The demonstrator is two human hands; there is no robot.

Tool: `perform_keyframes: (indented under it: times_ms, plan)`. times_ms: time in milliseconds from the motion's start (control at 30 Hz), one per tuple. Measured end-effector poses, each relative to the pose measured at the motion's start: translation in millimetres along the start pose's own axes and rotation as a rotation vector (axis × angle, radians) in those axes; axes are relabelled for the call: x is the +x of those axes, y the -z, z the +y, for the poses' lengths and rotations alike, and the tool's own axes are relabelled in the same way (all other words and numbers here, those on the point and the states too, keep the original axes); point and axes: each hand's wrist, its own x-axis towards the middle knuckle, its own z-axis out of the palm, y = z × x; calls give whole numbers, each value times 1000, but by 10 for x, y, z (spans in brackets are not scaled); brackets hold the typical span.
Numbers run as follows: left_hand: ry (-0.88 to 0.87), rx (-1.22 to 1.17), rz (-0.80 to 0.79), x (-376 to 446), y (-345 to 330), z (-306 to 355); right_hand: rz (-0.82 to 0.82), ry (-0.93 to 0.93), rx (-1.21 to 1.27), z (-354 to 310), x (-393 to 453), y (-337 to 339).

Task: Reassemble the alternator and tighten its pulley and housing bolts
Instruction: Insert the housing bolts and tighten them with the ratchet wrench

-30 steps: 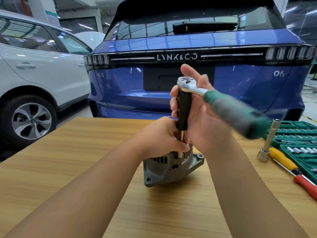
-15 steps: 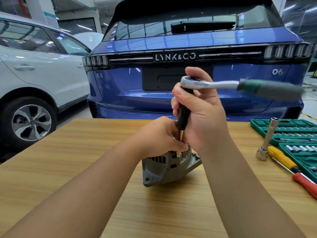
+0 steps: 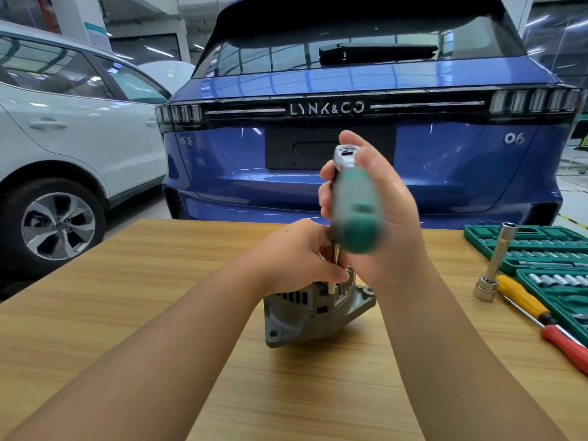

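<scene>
A grey alternator (image 3: 305, 316) stands on the wooden table (image 3: 159, 281). My left hand (image 3: 296, 253) curls over its top and pinches the lower end of a thin extension shaft that stands on a housing bolt. My right hand (image 3: 381, 202) grips the black extension bar just under the ratchet head (image 3: 345, 154). The ratchet's green handle (image 3: 356, 214) points toward me and is blurred by motion. The bolt and the pulley are hidden under my hands.
A green socket set case (image 3: 541, 249) lies open at the right edge. Beside it stand a long chrome socket (image 3: 491, 268) and a yellow and a red screwdriver (image 3: 541, 316). A blue car and a white car are parked beyond the table's far edge.
The ratchet handle swung from pointing right and toward me, out to the right, then round to point at me. Both hands kept their hold and the alternator stayed put.
</scene>
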Motion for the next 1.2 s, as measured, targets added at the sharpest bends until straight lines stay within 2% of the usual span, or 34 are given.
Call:
perform_keyframes:
  times_ms: [100,167,233,300,367,467,700,800,867,967,1033,1133,1200]
  plan:
    - [-16,74,-62,-3,3,13,150,119,-139,14,-36,-9]
    - [-14,74,-55,3,10,5,197,88,-165,1,-1,28]
    - [-11,75,-39,13,9,-5,129,4,-84,-39,14,60]
    - [-1,61,-39,19,13,-13,13,3,-12,-38,20,93]
    - [2,43,-37,8,26,-11,-49,130,-99,16,-4,60]
    - [-8,22,-15,-23,35,-17,-54,296,-293,122,-17,-30]
    - [54,13,43,-81,35,26,-214,-6,118,77,47,102]
    - [46,27,24,-80,36,31,-143,2,38,86,48,88]
    - [71,-13,26,-81,31,36,-48,15,22,82,35,43]
    - [28,58,-43,-49,12,54,141,144,-137,37,-5,6]
    - [19,66,-51,-32,10,64,202,125,-178,14,4,9]
    - [20,58,-24,-7,15,32,137,62,-146,2,12,37]
    - [25,44,-14,-7,21,19,42,148,-189,22,-5,27]
